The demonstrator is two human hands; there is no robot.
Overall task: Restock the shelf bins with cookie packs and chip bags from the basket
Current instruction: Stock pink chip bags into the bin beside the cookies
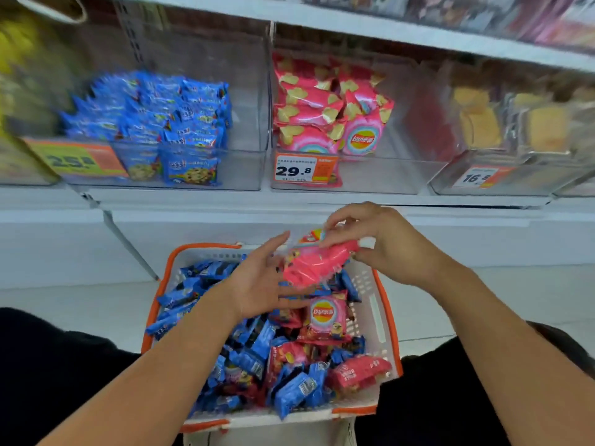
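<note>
Head view: a pink chip bag [317, 262] is held up over the far end of the basket [383, 304], w/ the right hand [380, 243] clamped on it: fingers curled over the top edge, thumb at the bag's right end. The left hand [257, 284] is spread flat, fingers straight, set against the bag's left side from below; nothing is gripped by it. Both hands are kept close together, w/ the bag between them.

The basket, white w/ an orange rim, is seen low in the centre, between the person's knees in dark clothing. It is filled w/ blue cookie packs [251, 346], mostly on the left and in the middle, mixed w/ more pink chip bags [326, 317] toward the right side.

Above, a white shelf [193, 201] is lined w/ clear bins. The left-centre bin [244, 169] is stocked w/ blue cookie packs piled toward its left half; a price tag reading 25 [75, 160] is fixed on its front. The centre bin [386, 175] is stocked w/ pink chip bags stacked on its left side; a tag reading 29.8 [304, 169] is stuck at front left. A further bin [483, 175] to the right is filled w/ yellowish packs, blurred; its contents can't be told more exactly. The upper shelf and far left are blurred too.
</note>
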